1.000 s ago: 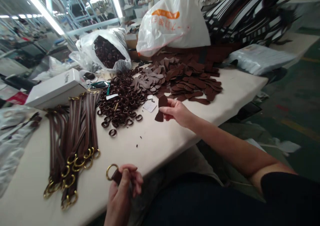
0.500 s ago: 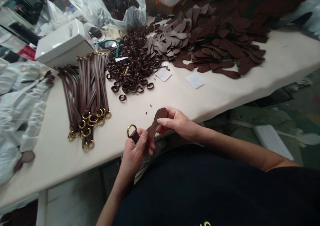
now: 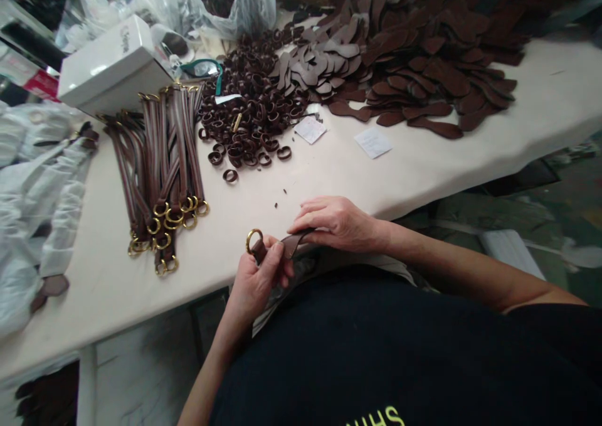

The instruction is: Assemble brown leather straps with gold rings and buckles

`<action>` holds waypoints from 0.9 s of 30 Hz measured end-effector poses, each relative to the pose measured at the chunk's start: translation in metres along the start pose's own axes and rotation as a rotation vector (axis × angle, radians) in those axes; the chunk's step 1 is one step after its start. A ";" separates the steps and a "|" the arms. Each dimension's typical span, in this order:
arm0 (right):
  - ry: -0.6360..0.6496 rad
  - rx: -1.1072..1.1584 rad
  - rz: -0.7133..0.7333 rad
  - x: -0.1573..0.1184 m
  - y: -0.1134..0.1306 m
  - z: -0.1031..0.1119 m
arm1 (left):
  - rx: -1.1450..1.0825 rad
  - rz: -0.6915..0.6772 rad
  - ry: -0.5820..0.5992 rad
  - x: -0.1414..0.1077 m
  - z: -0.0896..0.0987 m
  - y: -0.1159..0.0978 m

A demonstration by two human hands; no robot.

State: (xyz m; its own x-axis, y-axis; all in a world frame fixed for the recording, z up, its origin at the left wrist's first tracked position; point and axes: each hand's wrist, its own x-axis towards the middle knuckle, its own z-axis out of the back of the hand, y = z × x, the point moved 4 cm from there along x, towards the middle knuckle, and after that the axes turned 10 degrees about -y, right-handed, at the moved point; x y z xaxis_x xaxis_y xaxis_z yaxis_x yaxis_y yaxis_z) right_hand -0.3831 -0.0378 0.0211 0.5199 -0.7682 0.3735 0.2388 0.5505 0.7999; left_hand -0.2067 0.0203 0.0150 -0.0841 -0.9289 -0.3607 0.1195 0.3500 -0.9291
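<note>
At the table's front edge my left hand (image 3: 263, 275) is closed in a pinch on a brown leather strap end (image 3: 258, 250), which carries a gold ring (image 3: 254, 240). Between my hands runs a brown leather piece (image 3: 292, 244), its near end also under my left fingers. My right hand (image 3: 336, 224) grips the other end of that piece, fingers over the top and thumb below, hiding much of it. Both hands are close together.
Brown straps with gold rings (image 3: 172, 169) lie on the left of the table (image 3: 226, 225). Behind are a heap of leather loops (image 3: 254, 112), a pile of leather pieces (image 3: 423, 74), a white box (image 3: 113, 62) and paper notes (image 3: 373, 142). White-wrapped items (image 3: 42, 206) lie far left.
My right hand has turned palm down over the leather piece, whose far end has tilted and is now mostly covered. The camera view has shifted slightly.
</note>
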 end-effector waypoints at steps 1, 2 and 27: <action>0.020 0.049 -0.057 -0.002 0.000 -0.001 | 0.007 -0.005 -0.008 0.000 0.001 0.000; 0.057 0.119 -0.137 -0.004 0.000 -0.001 | 0.018 -0.016 -0.017 0.000 0.002 -0.001; 0.389 0.857 -0.734 -0.016 0.000 -0.019 | -0.057 0.014 -0.011 0.004 0.004 0.000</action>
State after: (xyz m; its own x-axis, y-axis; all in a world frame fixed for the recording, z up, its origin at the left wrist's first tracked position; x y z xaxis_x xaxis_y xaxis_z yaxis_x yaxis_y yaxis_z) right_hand -0.3754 -0.0193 0.0063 0.7370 -0.5763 -0.3531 0.0347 -0.4894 0.8713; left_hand -0.2029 0.0160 0.0139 -0.0722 -0.9251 -0.3727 0.0637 0.3687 -0.9274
